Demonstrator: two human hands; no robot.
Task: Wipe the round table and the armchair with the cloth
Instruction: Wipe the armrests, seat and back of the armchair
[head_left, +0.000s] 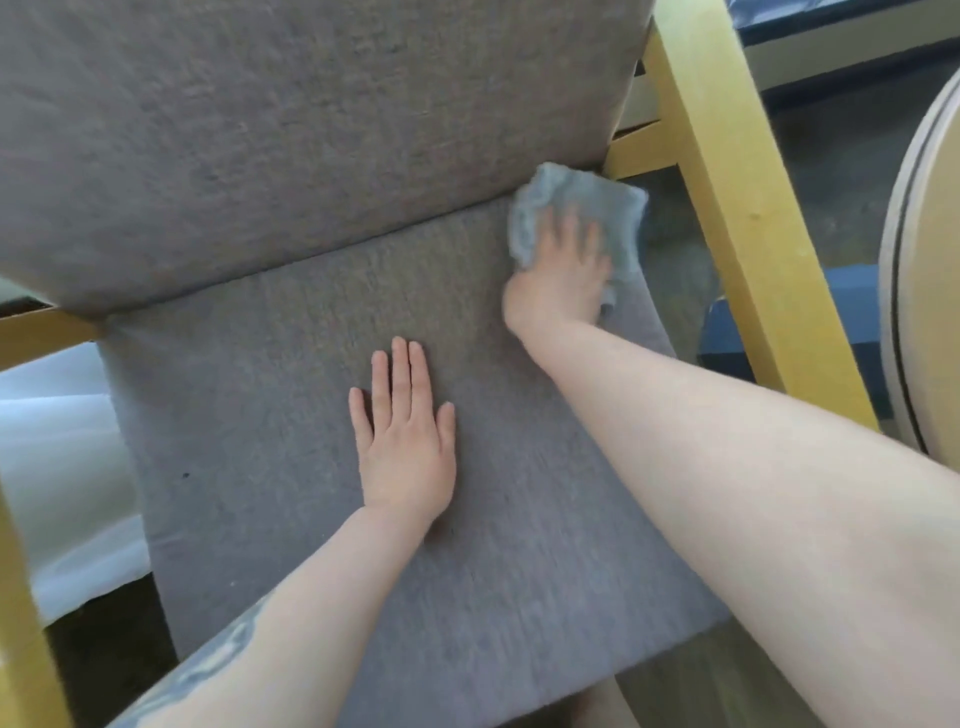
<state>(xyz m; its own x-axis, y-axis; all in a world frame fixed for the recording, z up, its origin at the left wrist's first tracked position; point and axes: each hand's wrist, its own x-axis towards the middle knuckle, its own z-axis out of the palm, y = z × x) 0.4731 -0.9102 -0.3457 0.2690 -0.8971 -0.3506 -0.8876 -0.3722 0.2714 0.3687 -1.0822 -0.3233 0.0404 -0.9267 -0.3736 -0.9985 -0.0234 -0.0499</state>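
Note:
The armchair fills the view, with a grey seat cushion (291, 467) and a grey back cushion (285, 130) on a yellow wooden frame (727, 197). My right hand (561, 270) presses a grey-blue cloth (582, 202) onto the far right corner of the seat, next to the back cushion; the hand is blurred. My left hand (405, 441) lies flat on the middle of the seat, fingers together, holding nothing. The round table (924, 291) shows only as a pale curved edge at the right border.
The yellow armrest runs down the right side between the seat and the table. A second yellow frame part (26, 623) stands at the lower left. White fabric (62, 441) lies left of the seat. Dark floor (831, 171) shows beyond the armrest.

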